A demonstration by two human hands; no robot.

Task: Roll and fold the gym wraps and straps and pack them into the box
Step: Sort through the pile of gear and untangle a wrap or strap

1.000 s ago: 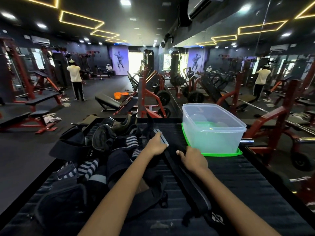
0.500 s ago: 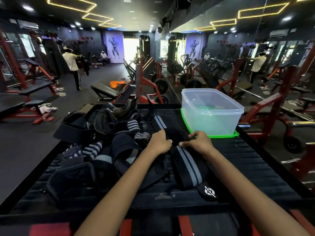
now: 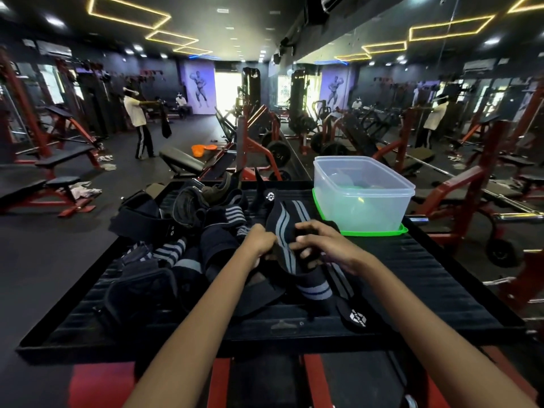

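**liftbro:** Big picture: black ribbed counter [image 3: 412,275] in a gym, pile [image 3: 176,231] of dark wraps and straps heaped on its left half, clear box [image 3: 362,201] sitting on a green lid [image 3: 374,232] at the far right corner. Box looks pretty much empty to me, hard to tell through the plastic.

**wrapnerd:** And the one being worked on?

**liftbro:** Grey-striped wrap [image 3: 284,231], dead centre, just left of the box. Left hand [image 3: 260,241] has its fingers curled round the wrap's left edge, right hand [image 3: 319,244] grips the right edge, fingers tucked under. They're almost touching each other.

**wrapnerd:** Which way does it run?

**liftbro:** Near to far. The far end pokes past the knuckles toward the box, the near end trails back along the counter to a logo tab [image 3: 354,316] at the near right. So I'd guess they roll along that axis, pulling the slack in from the near tail.

**wrapnerd:** Then into the box?

**liftbro:** Yeah, box is far-right of both hands, so the right hand is the closer one for the drop. Still early, nearly the whole pile is loose.
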